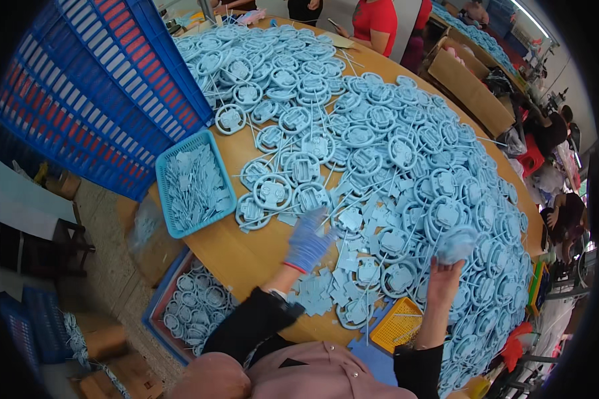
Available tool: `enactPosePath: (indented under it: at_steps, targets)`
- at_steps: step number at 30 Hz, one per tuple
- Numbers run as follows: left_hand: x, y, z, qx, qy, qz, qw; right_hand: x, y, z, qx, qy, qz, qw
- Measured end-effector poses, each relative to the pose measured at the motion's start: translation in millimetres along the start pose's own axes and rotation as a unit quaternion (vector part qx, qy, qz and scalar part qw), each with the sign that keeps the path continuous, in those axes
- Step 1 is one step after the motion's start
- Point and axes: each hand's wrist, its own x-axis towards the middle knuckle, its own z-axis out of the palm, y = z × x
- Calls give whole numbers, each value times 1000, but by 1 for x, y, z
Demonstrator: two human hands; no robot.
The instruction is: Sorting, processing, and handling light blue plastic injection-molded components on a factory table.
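My left hand, in a blue-and-white striped glove, reaches over the table with its fingers stretched and apart. Its fingertips are at the edge of a light-blue ring-shaped plastic part; whether they touch it I cannot tell. My bare right hand grips a round light-blue plastic part, raised above the heap and smeared by motion. Between the hands lie similar ring parts and a scatter of small flat light-blue pieces. Thin light-blue rods stick out among them.
A large heap of ring parts covers much of the wooden table. A turquoise basket of thin pieces stands left, beside stacked blue crates. Lower down are a yellow basket and a bin of parts. Other people stand beyond the table.
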Motion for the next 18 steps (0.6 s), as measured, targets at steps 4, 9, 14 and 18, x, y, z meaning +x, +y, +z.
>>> enactPosePath:
  at_steps: [4,9,14,18]
  targets:
    - [49,-66,-82,376,112,35,919,-14,25,39,-212,-23,54,975]
    - [83,-18,-96,427,-45,-57,901,-10,98,74,-502,-267,-38,822]
    - [77,-36,-71,485,-67,5,872,7,134,120,-642,-344,-209,653]
    - [64,-65,-66,411,-5,157,898,21,164,128,-689,-349,-284,568]
